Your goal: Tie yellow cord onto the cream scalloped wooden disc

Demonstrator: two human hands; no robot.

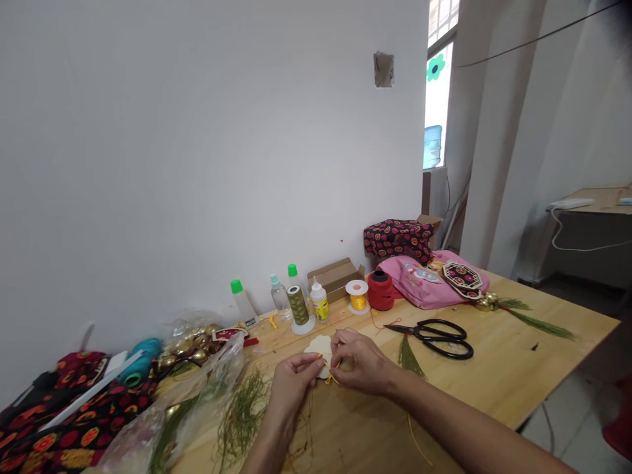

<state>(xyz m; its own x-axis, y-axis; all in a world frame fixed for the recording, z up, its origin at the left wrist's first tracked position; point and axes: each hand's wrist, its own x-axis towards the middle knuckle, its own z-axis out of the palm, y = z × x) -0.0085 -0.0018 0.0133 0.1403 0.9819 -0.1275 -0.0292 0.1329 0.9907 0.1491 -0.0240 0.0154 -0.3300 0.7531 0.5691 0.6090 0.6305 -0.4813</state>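
Both hands meet over the near middle of the table, close to a pale scalloped piece (320,345). My left hand (296,375) pinches a yellow cord (330,379) between thumb and forefinger, on the piece's left side. From the right, my right hand (363,361) has its fingertips closed on the same cord, partly covering the piece. How the cord runs through or around the piece is hidden by the fingers. To the right of my right hand lie black-handled scissors (434,334) and a green tassel (409,357).
Behind the hands stand a green thread cone (297,307), a glue bottle (320,303), a yellow cord spool (358,297) and a red thread cone (380,291). A pink cloth bag (415,282) lies at the right. Loose green threads (243,411) and patterned fabric (64,431) cover the left.
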